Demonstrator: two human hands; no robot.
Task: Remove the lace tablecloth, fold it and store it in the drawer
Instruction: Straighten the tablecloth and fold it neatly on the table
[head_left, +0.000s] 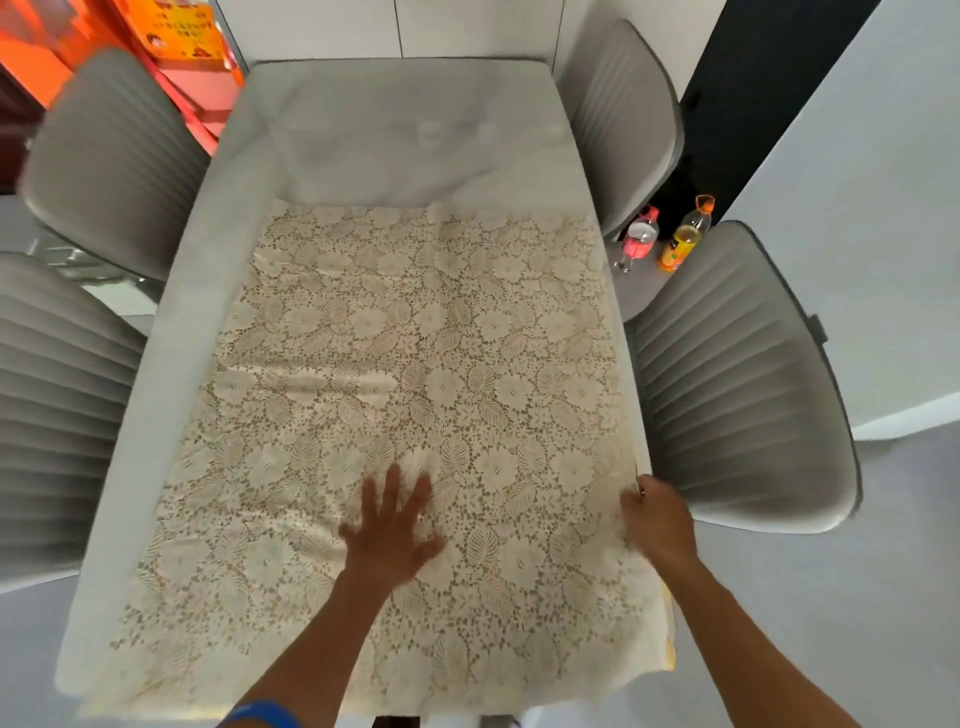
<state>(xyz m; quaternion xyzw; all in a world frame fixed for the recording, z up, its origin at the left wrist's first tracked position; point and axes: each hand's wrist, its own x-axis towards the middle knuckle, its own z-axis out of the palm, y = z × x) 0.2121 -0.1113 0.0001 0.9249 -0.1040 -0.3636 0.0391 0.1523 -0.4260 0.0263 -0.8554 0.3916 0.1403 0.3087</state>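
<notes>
Table bears lace tablecloth (left hand flat); bottles hold drinks.

pale table, lace tablecloth spread flat

Four grey ribbed chairs around table; pale grey floor

Far tabletop bare; chairs crowd both sides, bottles apparently behind right.
</notes>
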